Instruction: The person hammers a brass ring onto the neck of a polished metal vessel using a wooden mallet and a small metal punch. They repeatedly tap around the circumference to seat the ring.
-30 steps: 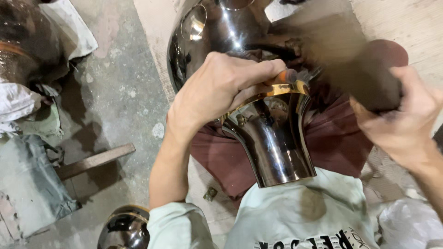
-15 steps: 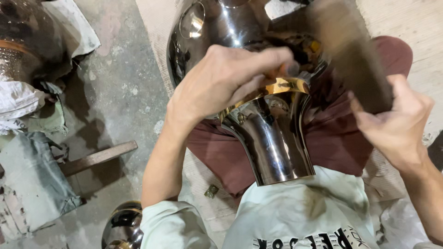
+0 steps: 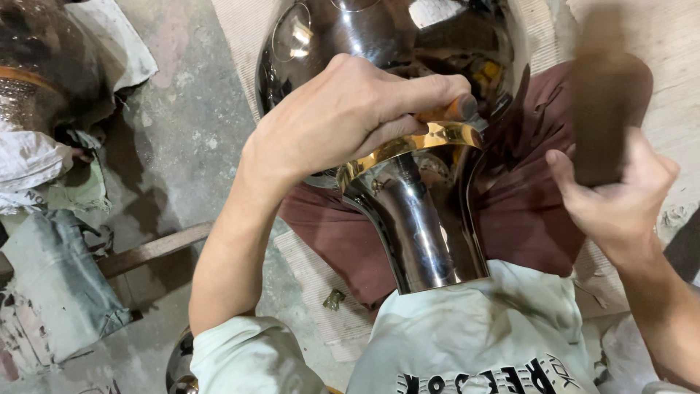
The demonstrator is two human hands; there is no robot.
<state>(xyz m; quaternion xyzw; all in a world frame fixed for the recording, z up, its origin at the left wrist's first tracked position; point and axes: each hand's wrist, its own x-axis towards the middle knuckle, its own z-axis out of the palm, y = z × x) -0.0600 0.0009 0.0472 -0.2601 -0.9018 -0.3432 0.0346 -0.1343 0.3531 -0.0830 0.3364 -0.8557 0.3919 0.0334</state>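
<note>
Since half a second ago, right hand [image 3: 616, 208] has tilted its dark block [image 3: 609, 109] more upright; the block is motion-blurred, held raised to the right of the vessel and apart from it. Left hand position unchanged over the brass band. Nearest the camera: pale printed shirt [image 3: 474, 343] at bottom of frame, with the flared end of the polished metal vessel [image 3: 419, 226] butted against it. Vessel lies across the lap on maroon cloth [image 3: 518, 211], narrow neck toward the body, wide round belly farther away at top of frame. Brass-coloured band [image 3: 415, 142] rings the vessel where neck meets belly. Left hand [image 3: 343, 117] is clenched over a small tool with an orange-brown handle [image 3: 445, 111], its dark tip resting at the band; fingers wrap the handle fully. Right hand grips the lower end of the block, fingers closed around it. Left of the lap: a wooden strip [image 3: 149, 252] lying on the grey concrete floor [image 3: 189, 109], grey rags [image 3: 51, 292] beside it. Lower left edge: rounded top of a second shiny metal piece [image 3: 179, 361], partly cut off. Far left top: a darker, tarnished vessel [image 3: 44, 66] resting on white cloth [image 3: 36, 160].
</note>
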